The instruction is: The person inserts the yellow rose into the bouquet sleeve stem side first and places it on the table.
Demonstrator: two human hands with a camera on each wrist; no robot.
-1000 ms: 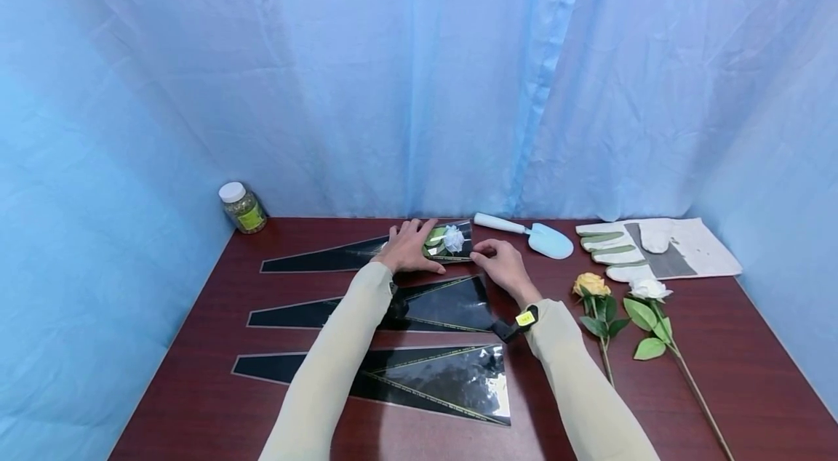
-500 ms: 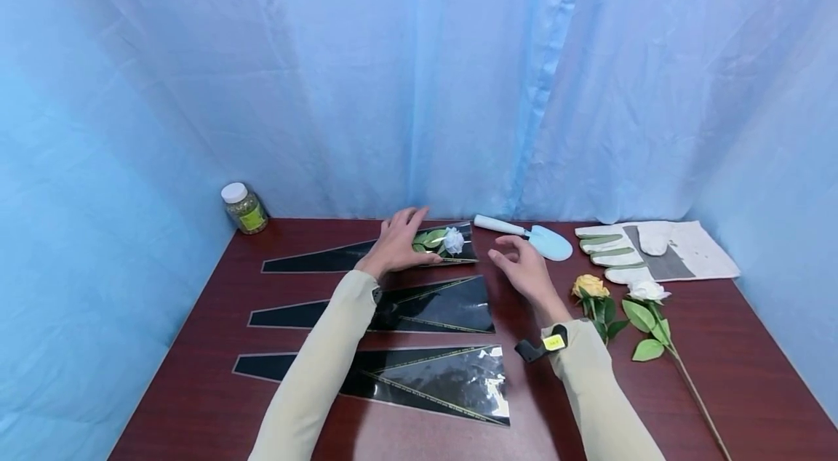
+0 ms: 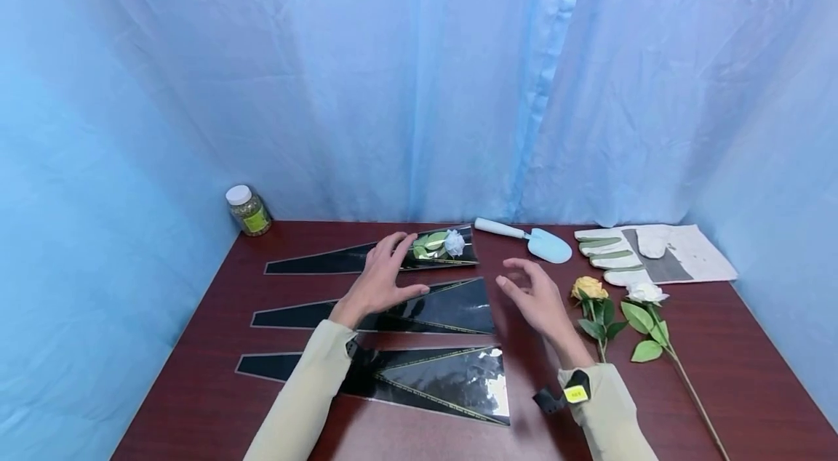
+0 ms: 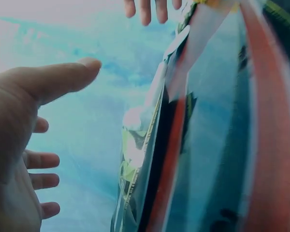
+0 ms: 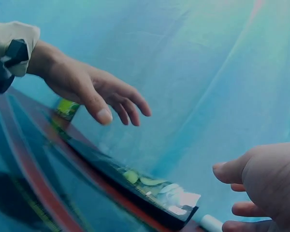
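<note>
My left hand (image 3: 380,283) hovers with fingers spread above the table, between the back and middle flower sleeves, holding nothing. The back sleeve (image 3: 327,261), black with a clear front, lies flat with a pale rose (image 3: 454,243) and its green leaves inside; the stem is hidden. To the right of the sleeves, my right hand (image 3: 535,295) is raised with loosely bent fingers and nothing in them. Flat below the back one are a middle sleeve (image 3: 452,307) and a front sleeve (image 3: 452,381). The right wrist view shows the filled sleeve (image 5: 135,193) below both hands.
A trowel (image 3: 548,246) lies behind my right hand. To the right are a yellow rose (image 3: 589,289), a white rose (image 3: 647,293) and work gloves (image 3: 668,257). A jar (image 3: 250,212) with a white lid stands at the back left corner, by the blue curtain (image 3: 327,83).
Both hands have come away from the back sleeve. The left has moved toward the front and left, the right toward the front and right. The rose stays in the sleeve.
</note>
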